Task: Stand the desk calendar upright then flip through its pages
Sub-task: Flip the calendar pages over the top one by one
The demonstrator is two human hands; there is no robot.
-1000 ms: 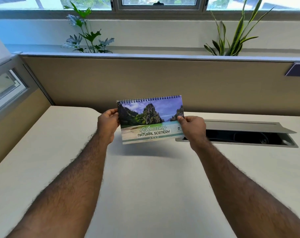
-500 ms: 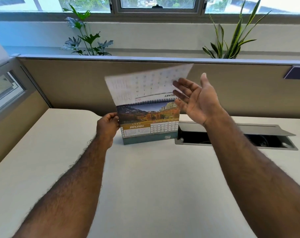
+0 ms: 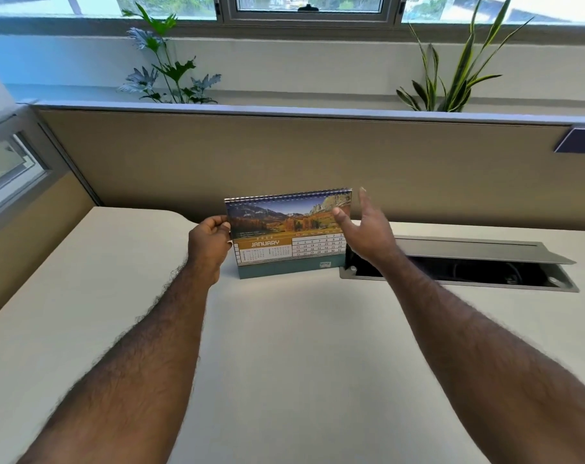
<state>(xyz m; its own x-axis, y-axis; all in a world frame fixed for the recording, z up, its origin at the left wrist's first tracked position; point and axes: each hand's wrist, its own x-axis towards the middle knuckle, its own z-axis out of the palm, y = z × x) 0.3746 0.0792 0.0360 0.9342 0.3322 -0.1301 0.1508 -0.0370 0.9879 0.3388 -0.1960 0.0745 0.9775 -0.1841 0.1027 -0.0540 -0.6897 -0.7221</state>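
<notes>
The desk calendar (image 3: 284, 234) stands upright on the white desk (image 3: 284, 346), spiral binding on top, showing the JANUARY page with an autumn mountain photo. My left hand (image 3: 211, 241) grips its left edge between thumb and fingers. My right hand (image 3: 364, 229) hovers at the calendar's right edge, fingers spread, thumb over the upper right corner of the page, holding nothing. The cover page is over the back, out of sight.
An open cable tray with a raised grey lid (image 3: 468, 259) lies in the desk just right of the calendar. A beige partition (image 3: 284, 155) rises behind. Two plants (image 3: 170, 68) (image 3: 451, 72) stand beyond it under a window.
The cover page went up and over the spiral to the back, exposing January. My right hand let it go and came down to the right edge. The calendar now rests on the desk.
</notes>
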